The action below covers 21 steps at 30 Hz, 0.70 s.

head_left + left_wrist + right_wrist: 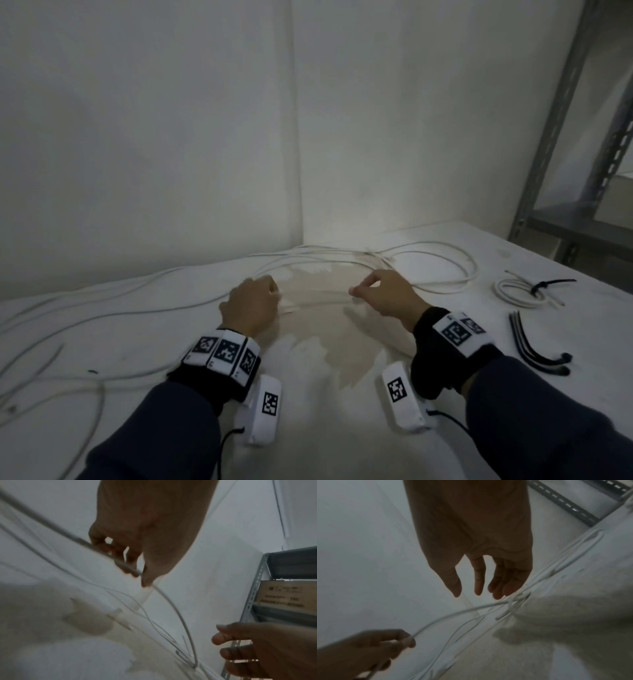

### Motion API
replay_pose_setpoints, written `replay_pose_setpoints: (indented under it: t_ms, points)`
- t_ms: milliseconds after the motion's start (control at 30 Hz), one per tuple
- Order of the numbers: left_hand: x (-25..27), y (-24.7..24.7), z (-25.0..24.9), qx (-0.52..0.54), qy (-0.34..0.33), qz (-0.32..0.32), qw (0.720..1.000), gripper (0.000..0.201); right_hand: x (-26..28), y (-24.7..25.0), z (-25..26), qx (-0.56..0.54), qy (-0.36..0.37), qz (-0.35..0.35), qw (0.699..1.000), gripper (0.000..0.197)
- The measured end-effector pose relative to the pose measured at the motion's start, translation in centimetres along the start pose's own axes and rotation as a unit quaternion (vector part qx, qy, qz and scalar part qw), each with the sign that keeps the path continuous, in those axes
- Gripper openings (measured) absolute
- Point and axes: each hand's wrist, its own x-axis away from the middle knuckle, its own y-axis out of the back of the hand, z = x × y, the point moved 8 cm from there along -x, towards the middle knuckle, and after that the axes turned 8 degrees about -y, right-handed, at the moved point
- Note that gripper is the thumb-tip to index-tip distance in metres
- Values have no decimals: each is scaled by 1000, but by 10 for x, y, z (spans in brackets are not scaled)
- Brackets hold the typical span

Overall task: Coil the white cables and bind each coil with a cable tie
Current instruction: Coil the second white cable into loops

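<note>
Long white cables lie loose across the white table, looping at the back right. My left hand pinches one white cable between thumb and fingers, lifted slightly off the table. The same cable runs from that hand towards a tangle under my right fingers. My right hand hovers to the right of it, fingers hanging loosely and holding nothing. A small coil bound with a black tie lies at the right.
Several spare black cable ties lie near the table's right edge. A tan stain marks the table between my hands. White walls stand behind the table. A grey metal shelf with a cardboard box stands at the right.
</note>
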Motion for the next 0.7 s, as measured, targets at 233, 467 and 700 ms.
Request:
replay_pose_setpoints:
  t_ms: [233, 467, 700]
  points:
    - [41, 76, -52, 158, -267, -174, 935, 14, 42, -42, 29, -255, -79, 215, 939, 55]
    - [88, 49, -12, 60, -206, 163, 963, 10, 46, -34, 61, -501, -70, 90, 858, 30]
    - [155, 87, 135, -196, 113, 178, 958, 64, 67, -37, 69, -485, -35, 68, 871, 30]
